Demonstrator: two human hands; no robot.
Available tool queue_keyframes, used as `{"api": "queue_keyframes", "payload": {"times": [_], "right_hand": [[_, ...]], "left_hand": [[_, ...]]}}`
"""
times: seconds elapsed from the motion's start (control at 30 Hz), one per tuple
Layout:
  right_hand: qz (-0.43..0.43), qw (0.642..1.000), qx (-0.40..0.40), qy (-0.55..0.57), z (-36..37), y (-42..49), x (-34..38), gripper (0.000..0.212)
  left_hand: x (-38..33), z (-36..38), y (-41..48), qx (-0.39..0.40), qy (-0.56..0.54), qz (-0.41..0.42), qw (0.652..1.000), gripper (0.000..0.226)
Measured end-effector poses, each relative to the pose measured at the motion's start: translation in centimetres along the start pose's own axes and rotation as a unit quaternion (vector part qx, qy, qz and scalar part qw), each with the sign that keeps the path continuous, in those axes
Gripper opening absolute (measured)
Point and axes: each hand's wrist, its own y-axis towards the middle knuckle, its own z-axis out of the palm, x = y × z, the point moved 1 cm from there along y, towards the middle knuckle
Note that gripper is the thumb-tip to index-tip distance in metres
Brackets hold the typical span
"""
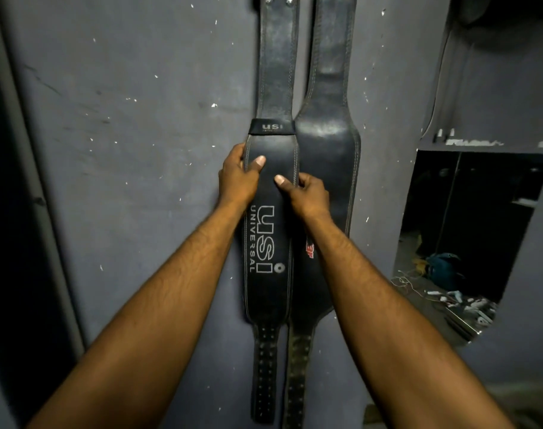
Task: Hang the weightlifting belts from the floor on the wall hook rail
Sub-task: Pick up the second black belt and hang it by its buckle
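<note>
Two black leather weightlifting belts hang side by side down the grey wall (140, 150). The left belt (268, 274) bears white "USI UNIVERSAL" lettering. The right belt (329, 144) is plain, with a red mark low on it, and lies partly behind the left one. My left hand (237, 178) grips the USI belt's left edge, thumb across its face. My right hand (306, 195) grips the same belt's right edge, thumb on the front. The tops of both belts run out of the frame, so the hook rail is hidden.
A dark recess (468, 227) opens in the wall to the right, with a teal bag (442, 267) and scattered small items on its floor. A shelf ledge (480, 144) sits above it. A dark door frame (31, 212) runs down the left.
</note>
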Motion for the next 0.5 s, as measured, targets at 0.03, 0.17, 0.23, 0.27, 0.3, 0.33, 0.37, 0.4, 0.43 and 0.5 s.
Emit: {"api": "queue_keyframes", "payload": {"times": [0.03,0.17,0.23,0.27,0.3,0.33,0.37,0.4,0.43,0.5], "right_hand": [[-0.002,1.000,-0.004,0.005,0.0,-0.4,-0.2,0.039],[0.032,0.999,0.019,0.006,0.6,-3.3,-4.1,0.033],[0.052,0.999,0.014,-0.008,1.4,-4.6,-6.6,0.044],[0.059,0.998,0.008,-0.020,1.8,-5.0,-7.5,0.045],[0.061,0.998,-0.007,-0.029,2.1,-5.3,-7.9,0.046],[0.067,0.997,-0.027,-0.039,2.2,-5.7,-8.0,0.045],[0.069,0.996,-0.042,-0.042,2.3,-6.1,-7.9,0.042],[0.064,0.996,-0.048,-0.042,2.4,-6.5,-8.0,0.035],[0.060,0.997,-0.043,-0.039,2.6,-7.1,-8.4,0.029],[0.060,0.997,-0.017,-0.042,3.1,-8.7,-10.3,0.035]], "left_hand": [[0.6,-0.1,-0.5,0.015,-0.021,-0.018,1.000,0.023],[6.4,-0.5,-5.1,0.093,-0.070,-0.129,0.985,0.032],[9.1,-0.5,-7.7,0.091,-0.072,-0.137,0.984,0.029],[10.1,-0.4,-8.5,0.074,-0.083,-0.139,0.984,0.028],[10.5,-0.2,-8.9,0.054,-0.091,-0.137,0.985,0.027],[10.4,0.0,-9.0,0.035,-0.085,-0.131,0.987,0.025],[10.3,0.1,-8.9,0.021,-0.070,-0.124,0.990,0.023],[10.4,0.1,-9.1,0.017,-0.057,-0.125,0.990,0.022],[11.0,-0.1,-9.4,0.024,-0.054,-0.130,0.990,0.024],[12.8,-0.5,-10.4,0.064,-0.049,-0.150,0.985,0.029]]}}
